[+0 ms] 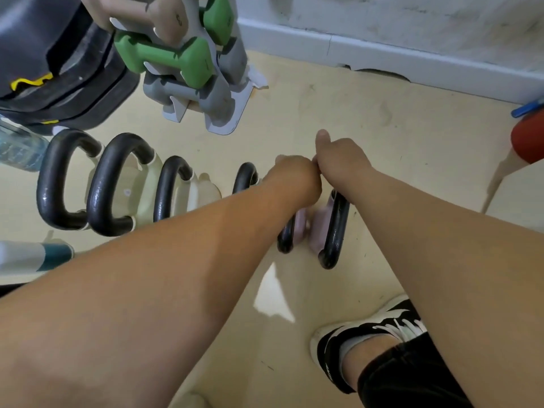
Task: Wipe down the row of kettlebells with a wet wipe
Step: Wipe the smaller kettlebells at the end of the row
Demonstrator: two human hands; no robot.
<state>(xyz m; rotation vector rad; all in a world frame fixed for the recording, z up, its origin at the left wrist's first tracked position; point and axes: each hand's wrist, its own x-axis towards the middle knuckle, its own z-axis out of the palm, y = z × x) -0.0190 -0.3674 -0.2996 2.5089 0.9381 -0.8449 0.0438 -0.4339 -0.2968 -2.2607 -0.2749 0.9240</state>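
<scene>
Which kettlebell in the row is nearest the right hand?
The rightmost kettlebell, at the row's end: pink body, black handle, just below the right hand. The cream-bodied ones stand further left.

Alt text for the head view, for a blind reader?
The left hand and right hand meet knuckle to knuckle, fingers curled, above a floor row of black-handled pale kettlebells; no wipe shows. A rack of green and grey dumbbells stands behind.
</scene>
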